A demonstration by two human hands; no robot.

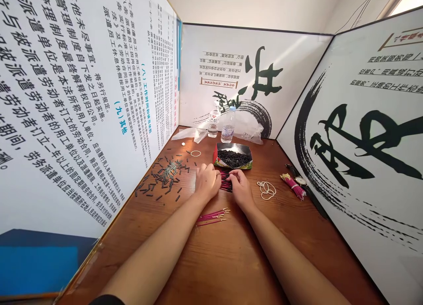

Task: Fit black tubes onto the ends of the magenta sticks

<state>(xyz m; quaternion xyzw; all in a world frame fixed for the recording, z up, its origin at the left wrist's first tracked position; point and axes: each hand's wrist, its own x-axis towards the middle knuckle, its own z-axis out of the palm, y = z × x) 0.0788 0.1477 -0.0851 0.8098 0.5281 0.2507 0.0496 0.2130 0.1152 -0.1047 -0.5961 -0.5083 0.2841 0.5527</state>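
Observation:
My left hand (207,180) is curled closed beside a row of thin red wires (225,176) with black ends; what its fingertips hold is hidden. On the other side, my right hand (241,187) pinches at the edge of the same wires, thumb and fingers together. Right behind the wires stands a cut-open box (249,165) full of small black sleeves (233,158). Closer to me lies a loose group of red wires (211,216) with gold-coloured tips. More dark sleeves (168,172) are scattered left of my left hand.
Two water bottles (227,128) and clear plastic bags (253,133) stand at the back. White rubber bands (266,190) lie right of my hands, near a tied wire bundle (293,186) and a wristwatch (300,180). Printed panels (228,40) enclose the wooden table (211,265).

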